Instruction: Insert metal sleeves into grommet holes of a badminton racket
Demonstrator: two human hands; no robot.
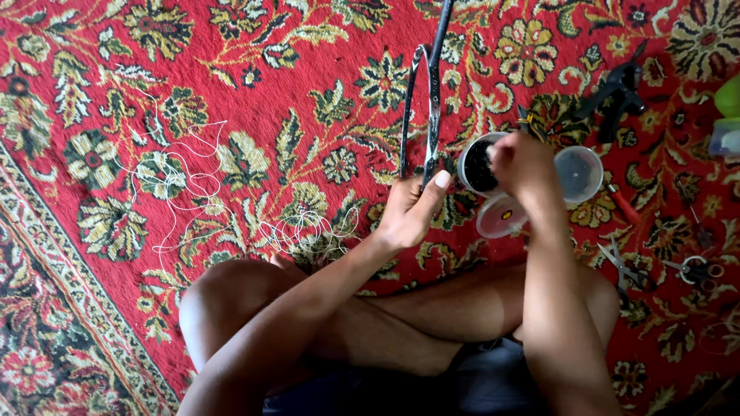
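I sit cross-legged on a red patterned carpet [231,69]. My left hand [412,208] grips the rim of a dark racket frame [422,108] that stands edge-on, pointing away from me. My right hand [523,162] is raised over a small round white container [476,166] with dark contents, fingers bunched; whether it pinches anything is hidden by blur. Loose white string [177,181] lies coiled on the carpet at my left, with more loops of string [304,231] near my knee.
A clear round tub [582,173] and a flat lid with a red spot [499,217] lie by the container. A black clamp tool [617,92] sits far right. Two pairs of scissors [626,266] [694,270] and a red-handled tool [620,200] lie at the right.
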